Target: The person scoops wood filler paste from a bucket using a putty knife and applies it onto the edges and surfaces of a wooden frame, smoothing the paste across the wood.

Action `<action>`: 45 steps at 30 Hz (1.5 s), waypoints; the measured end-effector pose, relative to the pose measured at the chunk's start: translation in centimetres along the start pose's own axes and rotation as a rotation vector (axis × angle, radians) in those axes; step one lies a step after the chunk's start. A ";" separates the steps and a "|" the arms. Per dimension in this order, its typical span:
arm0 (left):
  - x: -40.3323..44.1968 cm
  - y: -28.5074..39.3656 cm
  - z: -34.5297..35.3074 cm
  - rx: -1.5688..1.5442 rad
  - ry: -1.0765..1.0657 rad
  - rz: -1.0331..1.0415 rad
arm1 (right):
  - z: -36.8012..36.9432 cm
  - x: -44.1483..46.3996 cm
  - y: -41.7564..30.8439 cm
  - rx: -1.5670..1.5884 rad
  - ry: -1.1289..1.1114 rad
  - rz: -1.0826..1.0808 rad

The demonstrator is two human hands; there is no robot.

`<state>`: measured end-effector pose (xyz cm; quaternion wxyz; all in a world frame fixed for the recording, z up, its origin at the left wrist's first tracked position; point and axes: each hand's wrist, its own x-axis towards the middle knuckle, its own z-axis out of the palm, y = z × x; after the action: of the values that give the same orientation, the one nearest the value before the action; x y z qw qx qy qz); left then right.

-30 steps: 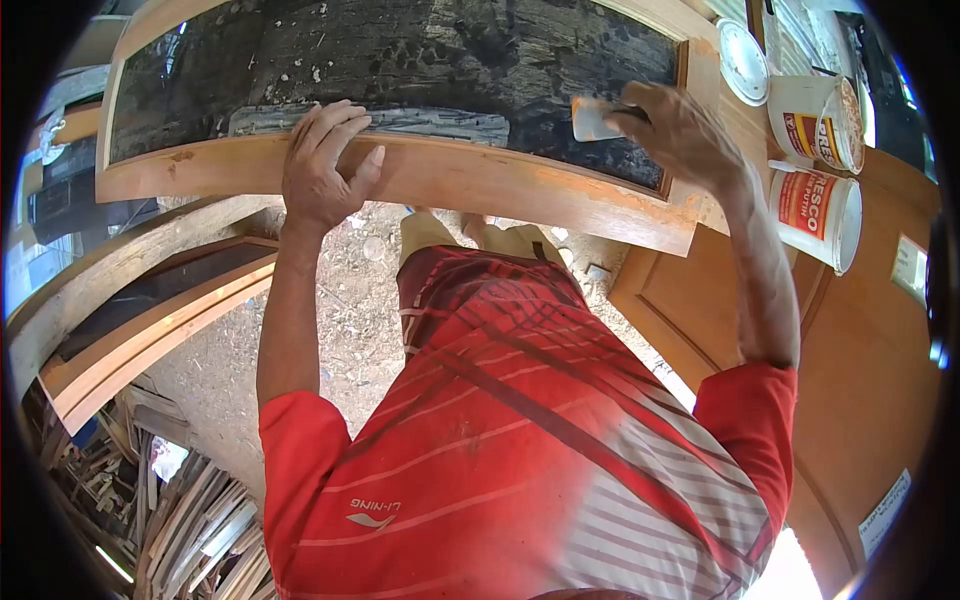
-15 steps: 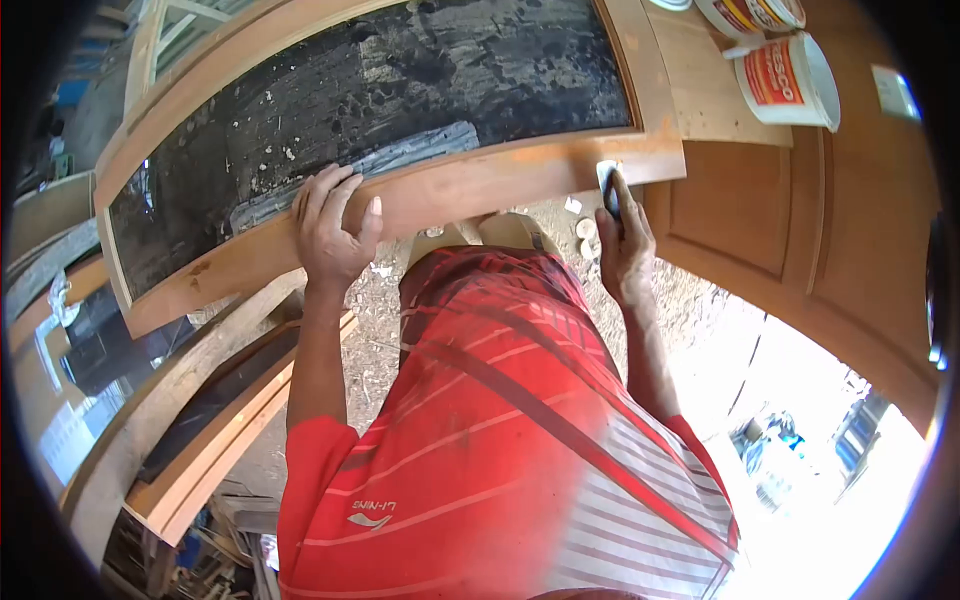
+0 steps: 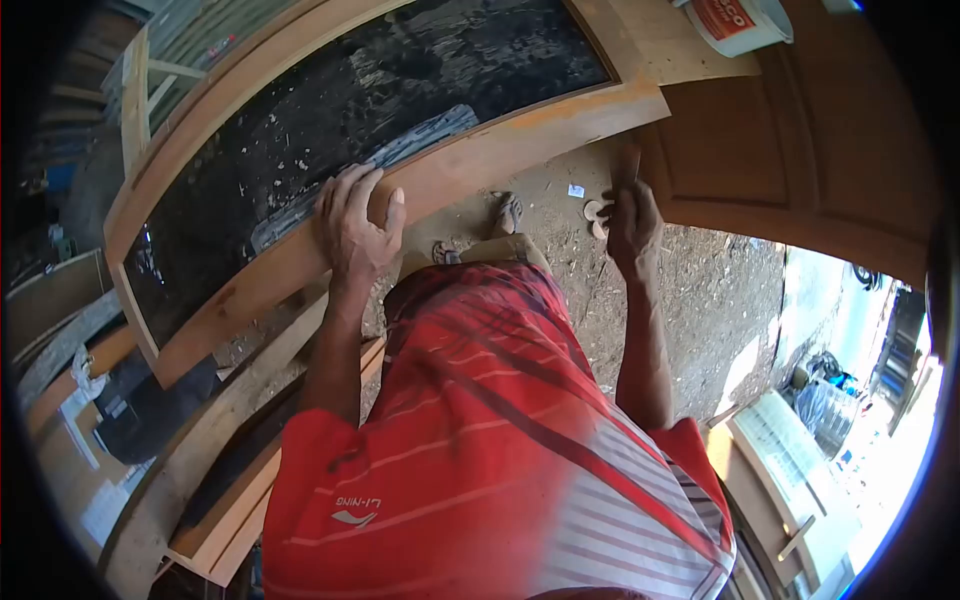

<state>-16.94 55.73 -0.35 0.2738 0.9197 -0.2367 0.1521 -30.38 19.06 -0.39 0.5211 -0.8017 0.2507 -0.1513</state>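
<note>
A large wooden frame (image 3: 470, 160) surrounds a dark, scuffed panel (image 3: 330, 120) in front of me. My left hand (image 3: 355, 225) rests on the near rail, its fingers lying over the wood toward the panel and its thumb apart. A grey streaked strip (image 3: 430, 138) runs along the panel beside those fingers. To the right, off the frame's corner, my right hand (image 3: 635, 225) is closed around a putty knife (image 3: 630, 165). Its thin blade points away from me and looks dark in the shade. Orange-toned patches (image 3: 570, 105) mark the rail near the right corner.
A white and red bucket (image 3: 735, 20) stands at the upper right, above a brown panelled door (image 3: 740, 150). Frame pieces (image 3: 240, 500) lean at lower left. My feet (image 3: 507, 212) are on the littered ground (image 3: 580, 290). Boards (image 3: 790, 480) lie at lower right.
My right hand has drawn the putty knife off the rail's right end and toward me. My left hand stays on the rail. The view has shifted, showing more ground and my feet.
</note>
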 end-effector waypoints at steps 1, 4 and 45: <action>0.0 0.2 0.1 -0.001 0.002 0.018 | -0.3 1.0 -0.6 0.031 0.015 0.036; -0.2 -0.3 -0.2 0.008 0.014 0.028 | 0.3 3.3 -1.2 0.182 0.004 0.169; 61.1 28.4 33.0 -0.871 -0.461 -0.696 | -19.4 32.9 4.9 -0.194 -0.113 -0.259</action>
<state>24.70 -5.75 10.35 0.6007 0.7556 -0.0154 -0.2608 -14.07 -15.69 2.47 0.4308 -0.8810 0.1289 -0.1473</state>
